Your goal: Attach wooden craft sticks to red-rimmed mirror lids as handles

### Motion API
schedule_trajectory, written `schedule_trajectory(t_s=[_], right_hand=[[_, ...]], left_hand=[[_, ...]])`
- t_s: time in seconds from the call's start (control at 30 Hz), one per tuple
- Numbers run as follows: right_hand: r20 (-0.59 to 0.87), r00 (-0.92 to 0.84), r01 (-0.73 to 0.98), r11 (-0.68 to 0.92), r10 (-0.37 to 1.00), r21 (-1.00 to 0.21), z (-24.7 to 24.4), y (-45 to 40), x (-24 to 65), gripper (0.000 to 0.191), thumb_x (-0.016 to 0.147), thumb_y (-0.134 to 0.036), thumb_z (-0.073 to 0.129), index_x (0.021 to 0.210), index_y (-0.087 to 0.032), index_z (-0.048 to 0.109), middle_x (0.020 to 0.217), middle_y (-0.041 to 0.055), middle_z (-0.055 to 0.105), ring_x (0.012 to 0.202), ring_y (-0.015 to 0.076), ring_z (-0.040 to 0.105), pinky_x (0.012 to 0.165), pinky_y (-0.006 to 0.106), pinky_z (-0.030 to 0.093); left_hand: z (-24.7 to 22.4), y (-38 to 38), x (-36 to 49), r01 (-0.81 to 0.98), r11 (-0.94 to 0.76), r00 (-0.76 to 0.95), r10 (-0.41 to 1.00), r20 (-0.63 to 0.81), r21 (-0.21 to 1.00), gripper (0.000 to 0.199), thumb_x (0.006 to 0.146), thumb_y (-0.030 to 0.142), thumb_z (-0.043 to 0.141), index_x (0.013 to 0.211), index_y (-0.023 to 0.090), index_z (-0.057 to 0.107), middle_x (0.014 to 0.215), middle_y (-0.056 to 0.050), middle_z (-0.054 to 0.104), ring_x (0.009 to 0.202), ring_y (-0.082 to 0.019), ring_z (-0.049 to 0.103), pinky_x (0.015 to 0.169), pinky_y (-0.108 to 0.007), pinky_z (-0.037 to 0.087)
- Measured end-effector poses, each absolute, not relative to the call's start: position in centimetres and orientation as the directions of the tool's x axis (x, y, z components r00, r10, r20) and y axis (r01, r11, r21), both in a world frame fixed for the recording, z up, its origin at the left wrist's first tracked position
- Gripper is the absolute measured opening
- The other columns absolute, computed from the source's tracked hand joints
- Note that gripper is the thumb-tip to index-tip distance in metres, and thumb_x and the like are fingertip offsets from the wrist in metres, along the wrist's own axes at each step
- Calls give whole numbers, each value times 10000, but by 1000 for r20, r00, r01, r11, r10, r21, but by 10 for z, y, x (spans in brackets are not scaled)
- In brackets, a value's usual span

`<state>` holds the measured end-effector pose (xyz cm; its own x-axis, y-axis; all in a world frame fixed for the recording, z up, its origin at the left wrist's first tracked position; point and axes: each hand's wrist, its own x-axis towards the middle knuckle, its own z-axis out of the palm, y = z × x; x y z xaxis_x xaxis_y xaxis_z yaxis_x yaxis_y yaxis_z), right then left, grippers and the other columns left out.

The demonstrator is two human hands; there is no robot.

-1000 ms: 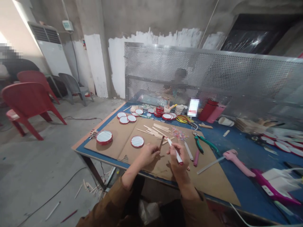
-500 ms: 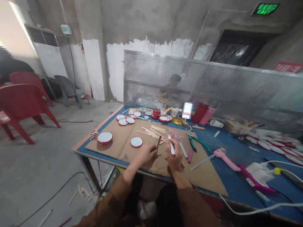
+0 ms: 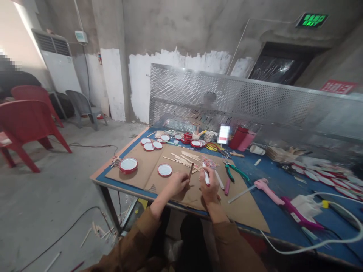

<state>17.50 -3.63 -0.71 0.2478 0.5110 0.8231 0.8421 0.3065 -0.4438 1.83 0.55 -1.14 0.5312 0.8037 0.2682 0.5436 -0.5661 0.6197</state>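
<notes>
Compared with one second earlier, the marker stands slightly farther from the brown stick, with a wider gap between their upper ends. At far left on the cardboard sheet, which covers part of the blue bench, lies a stack of red-rimmed discs. Farther back is a cluster of three similar discs; nearer, a lone disc lies flat. Next, the left hand is closed on the lower part of the brown stick, which leans slightly above the cardboard. Pale wooden sticks lie scattered behind it, just beside a heap of multicoloured shreds. The right hand grips the marker, red end toward the wearer. Beside it lie a white pen and a pink rod, then green-handled pliers and, rightmost, a pink glue gun.
</notes>
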Motion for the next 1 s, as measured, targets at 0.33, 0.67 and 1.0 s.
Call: schedule_trajectory(t_s=[0.33, 0.67, 1.0], right_hand=[[845, 229, 857, 311, 483, -411, -10, -42, 181, 181, 892, -313, 489, 963, -180, 589, 856, 74, 653, 711, 182, 619, 694, 322, 491], [843, 245, 835, 338, 480, -435, -6, -49, 176, 182, 905, -313, 473, 969, -181, 580, 838, 63, 648, 703, 177, 621, 678, 319, 500], [883, 245, 833, 380, 399, -403, -4, -45, 172, 153, 903, -290, 472, 953, -186, 573, 841, 62, 660, 767, 181, 634, 707, 305, 494]], left_hand=[[-11, 5, 18, 533, -568, 535, 800, 270, 627, 125, 832, 235, 528, 770, 180, 621, 793, -35, 650, 793, -171, 557, 698, -243, 387], [-8, 5, 16, 474, -556, 542, 795, 271, 683, 148, 804, 193, 526, 660, 172, 553, 684, -3, 590, 700, -143, 516, 653, -226, 365], [1, 1, 14, 456, -544, 554, 793, 254, 704, 144, 798, 196, 500, 661, 165, 536, 664, 13, 551, 669, -128, 486, 646, -220, 374]])
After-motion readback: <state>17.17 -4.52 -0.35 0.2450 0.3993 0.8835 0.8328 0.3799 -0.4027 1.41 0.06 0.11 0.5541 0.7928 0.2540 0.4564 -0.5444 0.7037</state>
